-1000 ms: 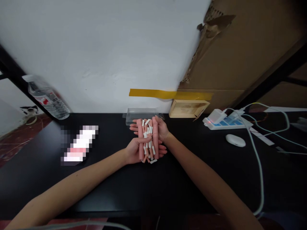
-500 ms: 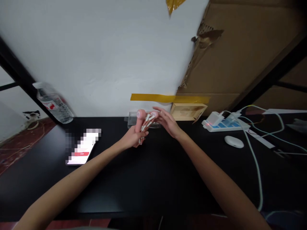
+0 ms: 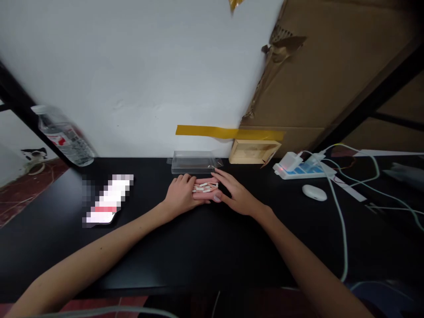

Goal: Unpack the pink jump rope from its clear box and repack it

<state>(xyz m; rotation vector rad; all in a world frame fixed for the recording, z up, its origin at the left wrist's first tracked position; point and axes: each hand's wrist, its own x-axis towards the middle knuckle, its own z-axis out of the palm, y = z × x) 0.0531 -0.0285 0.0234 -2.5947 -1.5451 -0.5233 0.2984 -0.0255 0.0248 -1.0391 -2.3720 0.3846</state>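
Note:
A folded pink-and-white jump rope lies low over the black table, its two pink handles side by side with white cord segments bunched between them. The left end is wrapped by my left hand, whose fingers and thumb hide that part. At the other end, my right hand has its thumb against the near handle and its fingers at the far one, so the bundle sits between both hands. Just behind it is a clear plastic tray-like box by the wall.
A lit phone rests on the table at left, with a water bottle beyond it. Toward the right are a wooden box, a power strip with chargers, a white earbud case and loose cables.
The jump rope has come down and toward me, turning from upright to lying crosswise. My right hand has closed in on its right end. The view has shifted slightly.

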